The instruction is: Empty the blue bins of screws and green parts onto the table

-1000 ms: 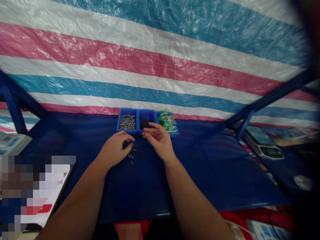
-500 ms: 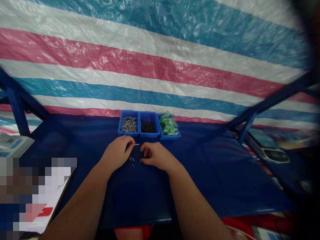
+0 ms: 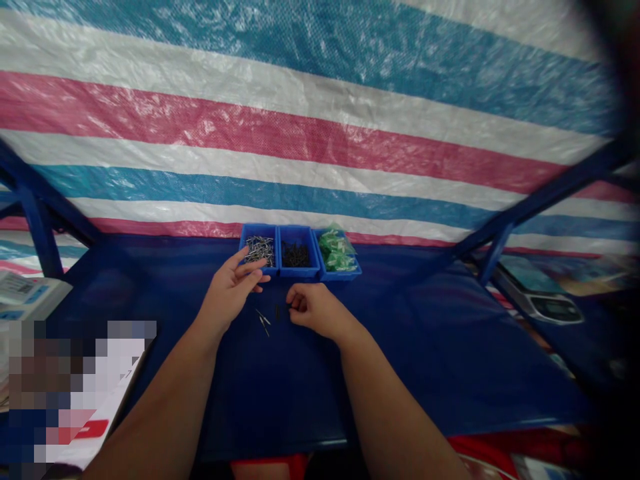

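Observation:
Three blue bins stand in a row at the back of the blue table (image 3: pixel 400 347): silver screws (image 3: pixel 259 249) on the left, black screws (image 3: pixel 296 254) in the middle, green packets (image 3: pixel 336 250) on the right. My left hand (image 3: pixel 231 291) hovers with fingers spread just in front of the silver-screw bin and holds nothing that I can see. My right hand (image 3: pixel 314 309) rests on the table with fingers curled, pinching a small black piece at its fingertips. Between the hands lie a few loose silver screws (image 3: pixel 263 321) and a short dark piece (image 3: pixel 277 311).
A striped pink, white and blue tarp (image 3: pixel 320 133) hangs behind the table. Blue frame struts (image 3: pixel 35 227) slant at both sides. A weighing scale (image 3: pixel 25 297) sits at far left, another scale (image 3: pixel 553 308) at right. Papers lie at lower left.
My left hand has lifted from the loose screws and moved up toward the silver-screw bin, fingers now spread. My right hand came back from the bins earlier and shifted slightly right on the table.

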### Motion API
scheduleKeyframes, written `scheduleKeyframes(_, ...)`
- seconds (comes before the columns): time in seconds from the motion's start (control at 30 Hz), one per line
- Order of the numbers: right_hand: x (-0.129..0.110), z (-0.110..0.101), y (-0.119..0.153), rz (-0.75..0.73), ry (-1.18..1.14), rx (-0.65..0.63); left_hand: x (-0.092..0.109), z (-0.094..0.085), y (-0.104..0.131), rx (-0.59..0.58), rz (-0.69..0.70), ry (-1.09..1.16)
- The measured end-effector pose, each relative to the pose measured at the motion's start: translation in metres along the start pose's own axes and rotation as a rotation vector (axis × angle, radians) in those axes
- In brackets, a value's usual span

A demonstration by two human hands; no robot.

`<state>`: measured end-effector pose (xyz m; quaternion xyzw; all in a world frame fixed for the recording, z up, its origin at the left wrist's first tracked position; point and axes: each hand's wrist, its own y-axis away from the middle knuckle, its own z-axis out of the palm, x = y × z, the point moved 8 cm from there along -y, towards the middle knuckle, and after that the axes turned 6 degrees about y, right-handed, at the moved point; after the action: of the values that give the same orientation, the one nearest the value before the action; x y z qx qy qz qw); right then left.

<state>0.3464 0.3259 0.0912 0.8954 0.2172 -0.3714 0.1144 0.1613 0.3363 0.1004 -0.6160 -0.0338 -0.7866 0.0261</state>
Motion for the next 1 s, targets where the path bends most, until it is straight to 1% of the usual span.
scheduleKeyframes(0.07,0.0,-0.005,-0.001,-0.011,-0.097,0.051,0.004,0.0,0.001,-0.042,0.031,-0.114)
scheduleKeyframes(0.13,-0.002,-0.013,-0.003,-0.029,-0.226,0.152,0.01,-0.001,0.004,-0.098,0.105,-0.337)
scheduleKeyframes(0.17,-0.002,-0.018,-0.005,-0.036,-0.295,0.222,0.012,0.0,0.006,-0.144,0.138,-0.466)
scheduleKeyframes(0.23,0.0,-0.029,-0.008,-0.035,-0.406,0.396,0.012,0.005,0.01,-0.27,0.178,-0.697)
scheduleKeyframes(0.3,0.005,-0.035,-0.01,-0.006,-0.434,0.548,0.008,0.008,0.016,-0.407,0.192,-0.853)
scheduleKeyframes(0.37,0.01,-0.037,-0.01,0.032,-0.381,0.625,0.003,0.009,0.02,-0.499,0.193,-0.949)
scheduleKeyframes(0.4,0.01,-0.037,-0.011,0.042,-0.336,0.623,0.001,0.009,0.02,-0.525,0.191,-0.986)
scheduleKeyframes(0.47,0.007,-0.033,-0.011,0.017,-0.235,0.542,-0.004,0.008,0.021,-0.553,0.173,-1.04)
scheduleKeyframes(0.63,-0.017,-0.008,-0.005,-0.187,0.047,0.118,-0.01,0.009,0.019,-0.583,0.146,-1.079)
scheduleKeyframes(0.7,-0.022,0.001,-0.002,-0.226,0.131,0.017,-0.008,0.009,0.019,-0.572,0.149,-1.077)
scheduleKeyframes(0.77,-0.025,0.007,-0.002,-0.242,0.188,-0.034,-0.007,0.009,0.019,-0.554,0.153,-1.082)
scheduleKeyframes(0.83,-0.027,0.011,-0.004,-0.243,0.222,-0.047,-0.006,0.009,0.019,-0.551,0.162,-1.091)
scheduleKeyframes(0.9,-0.026,0.012,-0.006,-0.227,0.238,-0.038,-0.005,0.01,0.02,-0.559,0.172,-1.093)
scheduleKeyframes(1.0,-0.022,0.008,-0.007,-0.194,0.24,-0.002,-0.006,0.011,0.02,-0.56,0.168,-1.091)
